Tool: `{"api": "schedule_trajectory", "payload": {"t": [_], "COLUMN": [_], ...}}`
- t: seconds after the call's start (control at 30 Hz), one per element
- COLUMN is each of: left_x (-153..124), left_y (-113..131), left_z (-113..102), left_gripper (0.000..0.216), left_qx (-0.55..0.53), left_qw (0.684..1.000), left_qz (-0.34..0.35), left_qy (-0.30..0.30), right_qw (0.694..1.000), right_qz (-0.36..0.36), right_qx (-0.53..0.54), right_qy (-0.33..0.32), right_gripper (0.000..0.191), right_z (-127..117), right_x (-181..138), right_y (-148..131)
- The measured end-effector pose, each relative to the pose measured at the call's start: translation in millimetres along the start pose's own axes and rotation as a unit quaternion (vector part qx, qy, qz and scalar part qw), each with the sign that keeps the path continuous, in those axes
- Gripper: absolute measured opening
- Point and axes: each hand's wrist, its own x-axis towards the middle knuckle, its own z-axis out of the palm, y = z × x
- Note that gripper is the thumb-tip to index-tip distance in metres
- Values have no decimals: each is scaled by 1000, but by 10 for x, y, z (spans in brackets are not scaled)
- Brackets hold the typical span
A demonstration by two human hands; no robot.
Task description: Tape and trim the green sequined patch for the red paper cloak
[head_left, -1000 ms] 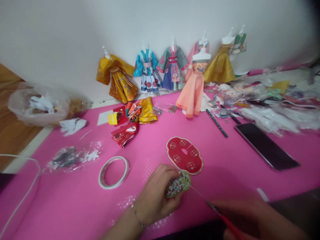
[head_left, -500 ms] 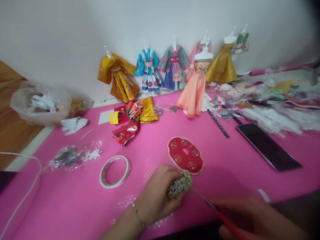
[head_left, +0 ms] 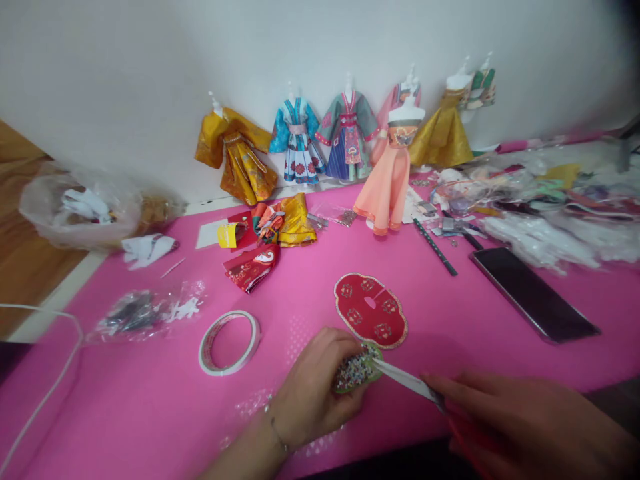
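Near the front of the table my left hand (head_left: pixel 320 383) is closed around a small green-rimmed container (head_left: pixel 359 370), which holds many tiny mixed-colour beads. My right hand (head_left: pixel 520 413) grips a red-handled pointed metal tool (head_left: pixel 407 380). The tool's tip reaches the right edge of the beads; whether it pinches a bead is too small to see. Just beyond the container lies a flat red scalloped cloth piece (head_left: pixel 367 317) with beaded edging, gold patterns and a slit. The fingertips of my left hand are partly hidden by the container.
A tape roll (head_left: pixel 227 343) lies to the left on the pink tabletop (head_left: pixel 165 413). A phone (head_left: pixel 535 293) and a dark pencil (head_left: pixel 435 247) are on the right. Several small dressed doll forms (head_left: pixel 297 143) stand along the wall, with plastic bags (head_left: pixel 545 230) at the back right.
My right hand has turned the tool, so its broad metal side now faces me, and its tip has come to the beads. My left hand stays almost in place.
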Motion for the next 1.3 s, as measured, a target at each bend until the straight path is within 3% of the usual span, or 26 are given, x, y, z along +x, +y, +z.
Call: {"api": "schedule_trajectory", "payload": {"t": [0.2, 0.7, 1.0, 1.3], "left_x": [9, -23, -9, -9], "left_y": [-16, -11, -23, -5], "left_z": [4, 5, 4, 3], "left_gripper": [40, 44, 43, 42], "left_qx": [-6, 1, -4, 0], "left_qw": [1000, 1000, 1000, 1000], "left_qz": [-2, -6, -8, -9], "left_qy": [2, -5, -6, -5], "right_qw": [997, 993, 995, 993], "right_qz": [-68, -78, -72, -85], "right_qx": [-44, -71, -66, -81], "right_qy": [12, 43, 6, 13], "right_gripper": [36, 37, 41, 42], "right_z": [11, 62, 75, 40], "right_x": [65, 56, 29, 62], "right_y": [-7, 27, 25, 20]}}
